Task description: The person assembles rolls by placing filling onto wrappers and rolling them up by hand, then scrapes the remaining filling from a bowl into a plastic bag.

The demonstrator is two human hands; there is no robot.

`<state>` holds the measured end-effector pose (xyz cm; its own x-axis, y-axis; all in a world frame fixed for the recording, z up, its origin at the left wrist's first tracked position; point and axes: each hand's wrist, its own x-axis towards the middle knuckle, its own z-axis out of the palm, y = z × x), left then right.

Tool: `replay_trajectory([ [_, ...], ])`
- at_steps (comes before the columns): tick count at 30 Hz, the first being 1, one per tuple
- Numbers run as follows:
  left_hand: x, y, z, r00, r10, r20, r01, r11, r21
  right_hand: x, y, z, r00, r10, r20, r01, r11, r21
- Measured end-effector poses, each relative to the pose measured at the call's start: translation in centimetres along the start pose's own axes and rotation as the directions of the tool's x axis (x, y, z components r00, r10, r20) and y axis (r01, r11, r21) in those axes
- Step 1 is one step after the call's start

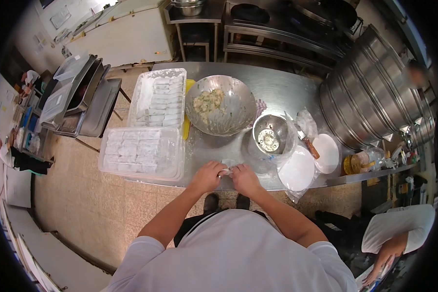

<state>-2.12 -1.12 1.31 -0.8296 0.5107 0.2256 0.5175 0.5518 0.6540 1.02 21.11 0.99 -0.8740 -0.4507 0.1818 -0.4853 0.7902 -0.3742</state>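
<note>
At the table's near edge, my left hand [208, 176] and my right hand [246, 179] pinch a small white wrapper [228, 164] between them. The fingers cover most of it, and whether filling is inside cannot be made out. Beyond my hands stands a wide steel bowl [236, 114] with a pale, green-flecked filling [209, 101] on one side. To the right is a smaller steel bowl [282, 127] with bits of residue. Two stacks of round white wrappers [297, 169] lie beside it, the nearer one on plastic. A wooden-handled spreading tool [310, 147] rests by them.
On the left, two plastic trays hold rows of floury white rolls: a far tray [169, 73] and a near one [175, 155]. Tall stacked steel steamers [370, 92] rise at the right, near a yellow-capped bottle [354, 164]. A co-worker's arm [392, 247] is at lower right.
</note>
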Motion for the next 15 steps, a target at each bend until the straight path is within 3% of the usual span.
replay_trajectory([
  [4, 1.1, -0.3, 1.0, 0.991, -0.134, 0.005, 0.134, 0.988, 0.071, 0.4, -0.2, -0.2, 0.993, 0.107, -0.051, -0.103, 0.992, 0.069],
  [7, 1.3, -0.2, 0.9, 0.996, -0.058, -0.068, 0.059, 0.998, 0.012, 0.8, 0.0, -0.4, 0.994, 0.093, -0.053, -0.09, 0.993, 0.072],
  [10, 0.7, -0.5, 1.2, 0.992, 0.121, -0.036, -0.119, 0.991, 0.059, 0.9, 0.0, -0.8, 0.994, 0.106, 0.012, -0.106, 0.994, 0.023],
  [15, 0.2, -0.9, 1.1, 0.989, 0.144, -0.006, -0.143, 0.984, 0.107, 1.3, 0.5, -0.9, 0.988, 0.151, 0.006, -0.151, 0.985, 0.078],
])
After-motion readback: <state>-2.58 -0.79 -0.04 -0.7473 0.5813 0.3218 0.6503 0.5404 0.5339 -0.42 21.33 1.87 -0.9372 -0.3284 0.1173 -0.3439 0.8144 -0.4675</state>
